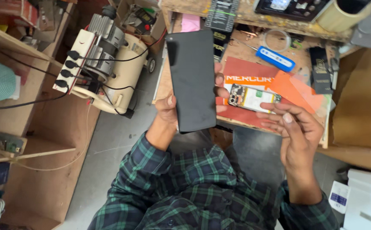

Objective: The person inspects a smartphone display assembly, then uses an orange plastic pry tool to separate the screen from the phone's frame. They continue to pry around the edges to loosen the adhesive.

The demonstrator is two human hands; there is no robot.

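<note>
The left hand point(168, 111) holds a dark flat phone panel point(192, 81) upright, thumb on its left edge and fingers point(220, 91) wrapped round its right edge. The right hand point(294, 132) hangs open just right of it, holding nothing, above the near edge of the counter point(245, 51). On the counter, an opened phone body point(253, 98) lies on a red mat point(247, 72), with a blue tool point(275, 58) farther off. On the floor at left stands a cream air compressor point(121, 68).

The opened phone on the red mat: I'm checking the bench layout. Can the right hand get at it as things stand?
Probably yes. The right hand is empty and hovers just beside the opened phone, with nothing between them. The left hand holds the black panel off to the side.
</note>
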